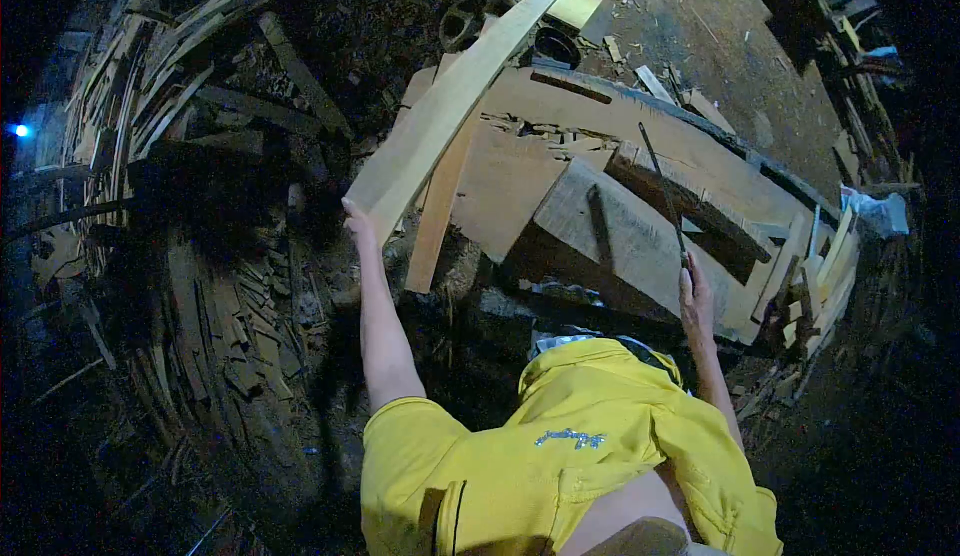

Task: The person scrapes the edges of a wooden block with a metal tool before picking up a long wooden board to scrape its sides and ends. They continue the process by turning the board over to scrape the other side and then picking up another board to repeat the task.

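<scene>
A long pale curved board [465, 91] slants up and away from my left hand [357, 224], whose fingers are closed on its near end. My right hand [692, 284] grips the lower end of a thin dark rod-like tool [662, 184], which points up and away over the workbench. Below the tool lies a thick wooden block [610, 231] with a sloping top. Beside the pale board, a narrower reddish-brown board [440, 211] rests against the bench's left side.
The worn wooden bench [510, 191] has a long slot and wood chips. Wood scraps [830, 266] and a plastic bag [880, 213] lie at the right. Piled strips [165, 66] fill the left. A dark round container [556, 48] stands beyond the bench.
</scene>
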A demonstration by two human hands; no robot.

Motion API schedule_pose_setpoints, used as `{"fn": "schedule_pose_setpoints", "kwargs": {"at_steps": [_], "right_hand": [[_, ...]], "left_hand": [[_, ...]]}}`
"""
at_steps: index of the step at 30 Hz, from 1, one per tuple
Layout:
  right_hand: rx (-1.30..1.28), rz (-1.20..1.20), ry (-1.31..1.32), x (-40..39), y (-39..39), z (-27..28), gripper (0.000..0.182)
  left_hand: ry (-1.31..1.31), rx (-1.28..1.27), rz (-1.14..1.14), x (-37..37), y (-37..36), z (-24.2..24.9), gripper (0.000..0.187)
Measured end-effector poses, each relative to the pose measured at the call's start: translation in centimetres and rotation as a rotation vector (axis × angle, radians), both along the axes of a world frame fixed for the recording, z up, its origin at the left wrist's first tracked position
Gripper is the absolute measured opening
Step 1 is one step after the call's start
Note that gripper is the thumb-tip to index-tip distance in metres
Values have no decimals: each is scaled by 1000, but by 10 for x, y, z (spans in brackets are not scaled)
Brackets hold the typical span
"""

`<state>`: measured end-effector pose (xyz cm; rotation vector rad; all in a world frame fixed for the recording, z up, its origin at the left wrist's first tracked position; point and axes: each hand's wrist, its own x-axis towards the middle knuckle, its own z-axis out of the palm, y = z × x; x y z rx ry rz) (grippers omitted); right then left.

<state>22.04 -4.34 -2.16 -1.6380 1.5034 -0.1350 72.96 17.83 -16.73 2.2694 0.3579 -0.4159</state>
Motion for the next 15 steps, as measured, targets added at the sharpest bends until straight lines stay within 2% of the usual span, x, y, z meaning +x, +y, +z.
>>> {"fn": "schedule_pose_setpoints", "kwargs": {"at_steps": [1,2,4,5,6,7,8,10,11,15], "right_hand": [[-53,32,6,1,0,0,37],[-106,63,11,3,0,-1,37],[-134,94,2,8,-5,-6,36],[-158,131,3,9,-8,-9,36],[-154,121,3,12,-15,-17,36],[-261,210,-15,15,-27,-27,35],[-369,300,-31,19,-37,-33,35],[-300,244,-33,40,-53,-17,35],[-236,200,-37,49,-58,-11,36],[-245,73,-11,48,-71,-22,36]], "left_hand": [[-3,-12,20,-7,-1,8,92],[-9,-12,15,-8,10,-7,92],[-26,-513,-47,-5,37,-56,81],[-26,-509,-58,-11,41,-51,81],[10,-325,-89,-20,44,-47,86],[43,-142,-119,-28,45,-40,92],[43,-138,-129,-37,42,-26,92],[182,37,-188,-51,36,7,93],[178,39,-195,-53,39,7,93],[246,30,-318,-62,59,-1,90]]}}
